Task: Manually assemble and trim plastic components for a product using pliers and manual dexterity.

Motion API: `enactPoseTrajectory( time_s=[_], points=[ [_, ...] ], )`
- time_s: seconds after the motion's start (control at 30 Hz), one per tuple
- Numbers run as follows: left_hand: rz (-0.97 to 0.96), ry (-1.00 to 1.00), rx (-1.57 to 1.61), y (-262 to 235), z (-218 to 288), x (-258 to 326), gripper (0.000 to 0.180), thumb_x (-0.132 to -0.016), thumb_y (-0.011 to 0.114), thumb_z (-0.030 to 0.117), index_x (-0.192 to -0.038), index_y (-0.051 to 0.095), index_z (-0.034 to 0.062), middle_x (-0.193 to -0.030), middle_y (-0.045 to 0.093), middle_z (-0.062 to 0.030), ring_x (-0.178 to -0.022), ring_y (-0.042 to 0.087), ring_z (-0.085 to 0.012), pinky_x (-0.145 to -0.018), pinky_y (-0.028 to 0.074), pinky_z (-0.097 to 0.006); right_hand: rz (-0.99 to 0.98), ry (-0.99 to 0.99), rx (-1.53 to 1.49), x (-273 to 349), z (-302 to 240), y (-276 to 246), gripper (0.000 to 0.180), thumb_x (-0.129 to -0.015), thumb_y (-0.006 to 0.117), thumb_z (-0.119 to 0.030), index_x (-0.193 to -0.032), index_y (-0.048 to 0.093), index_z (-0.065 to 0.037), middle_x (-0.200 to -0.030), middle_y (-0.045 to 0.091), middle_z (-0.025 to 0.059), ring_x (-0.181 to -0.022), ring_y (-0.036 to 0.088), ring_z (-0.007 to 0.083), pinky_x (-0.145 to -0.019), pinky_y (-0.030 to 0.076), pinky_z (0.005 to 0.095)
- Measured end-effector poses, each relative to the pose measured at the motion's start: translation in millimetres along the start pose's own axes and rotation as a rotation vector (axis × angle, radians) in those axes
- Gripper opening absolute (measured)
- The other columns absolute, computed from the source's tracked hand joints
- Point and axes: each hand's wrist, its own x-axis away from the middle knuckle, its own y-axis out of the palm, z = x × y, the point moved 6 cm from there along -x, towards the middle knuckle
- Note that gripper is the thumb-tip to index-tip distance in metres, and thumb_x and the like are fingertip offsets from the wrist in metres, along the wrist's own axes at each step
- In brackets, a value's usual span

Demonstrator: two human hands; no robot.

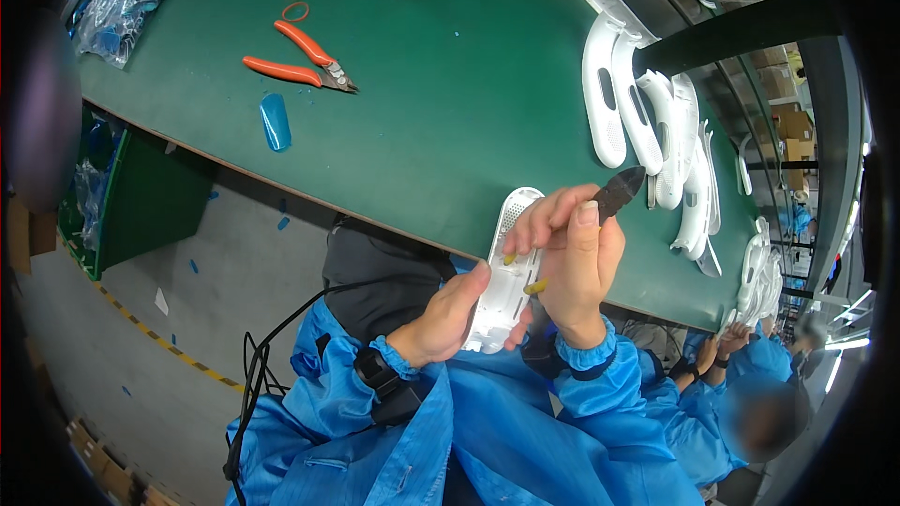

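Observation:
My left hand grips a long white plastic shell by its lower end, thumb along one edge. The shell's hollow inner side faces up, and a patch of small holes shows at its rounded far end. My right hand is closed round a pair of pliers with yellow handles. Their dark pointed jaws stick out past my thumb, aimed up and right, away from the shell. The yellow handle ends poke out below my fingers, over the shell. Whether the jaws are parted I cannot make out.
On the green table lie orange-handled cutters, a blue oval piece and two rubber bands. Several white shells are piled at the right, beside a dark post. A co-worker sits to my right.

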Motion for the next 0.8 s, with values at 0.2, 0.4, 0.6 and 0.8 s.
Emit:
enactPoseTrajectory(
  time_s=[0.2,0.4,0.6,0.8],
  points=[
    [-0.021,0.019,-0.020,-0.3,1.1,-0.3,0.064,-0.105,0.021,0.051,-0.120,0.053,-0.0020,-0.097,0.066,-0.0132,-0.079,0.067,-0.0196,-0.070,0.056,-0.033,0.070,0.005,-0.064,2.8,6.1,-1.2,0.029,-0.104,0.043,-0.027,-0.092,0.045,0.000,-0.071,0.048,0.0083,-0.062,0.051,0.0169,-0.059,0.050,0.0344],
    [-0.011,0.007,-0.034,-0.7,1.8,-0.2,0.064,-0.105,0.021,0.052,-0.119,0.053,-0.0019,-0.097,0.066,-0.0130,-0.079,0.067,-0.0194,-0.071,0.057,-0.033,0.073,0.013,-0.070,5.3,9.2,-3.7,0.029,-0.104,0.043,-0.026,-0.091,0.043,0.000,-0.070,0.048,0.0090,-0.062,0.051,0.0176,-0.058,0.050,0.0348],
    [-0.006,-0.005,-0.040,-1.3,1.2,0.1,0.064,-0.105,0.020,0.051,-0.118,0.054,-0.0024,-0.096,0.065,-0.0126,-0.078,0.067,-0.0192,-0.071,0.056,-0.033,0.100,-0.015,-0.082,4.2,7.7,-2.9,0.028,-0.104,0.043,-0.026,-0.091,0.043,-0.001,-0.070,0.048,0.0097,-0.061,0.050,0.0179,-0.059,0.050,0.0357],
    [0.036,-0.041,-0.087,-1.6,1.4,0.6,0.070,-0.101,0.027,0.060,-0.123,0.049,-0.0019,-0.095,0.063,-0.0139,-0.076,0.065,-0.0210,-0.067,0.054,-0.031,0.114,0.014,-0.089,2.9,9.2,-5.5,0.029,-0.104,0.044,-0.026,-0.090,0.043,-0.001,-0.070,0.048,0.0092,-0.061,0.050,0.0181,-0.058,0.050,0.0361]
  ],
)
